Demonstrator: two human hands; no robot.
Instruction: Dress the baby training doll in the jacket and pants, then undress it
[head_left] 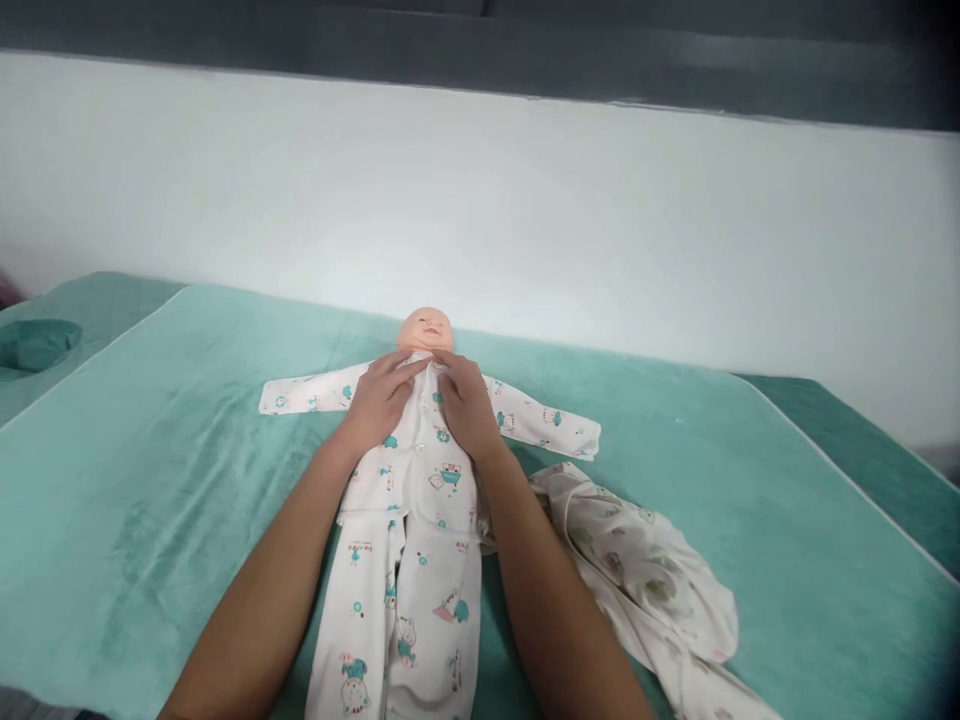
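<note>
Doll [426, 330] in a white printed shirt [431, 495] lies face up on a green sheet [210, 430], its head at the far end, close to the white wall [480, 200]. The long axis of doll and shirt runs near to far, between the two forearms, while the sleeves stretch out flat to left and right. Both hands rest on the upper chest, just on the near side of the chin: the left hand [379, 402] on the left half of the shirt, the right hand [465, 405] on the right half. Their fingers meet close to the collar, so neither is clearly nearer to it. Neither hand is clenched; whether the fingertips pinch the cloth cannot be told. Matching trousers [439, 620] reach from the shirt's hem towards the near edge. Right of them, beyond the right forearm, lies a crumpled pale printed cloth [652, 570]. Small red lettering sits high on the left trouser leg, too small to read; no brand is legible.
</note>
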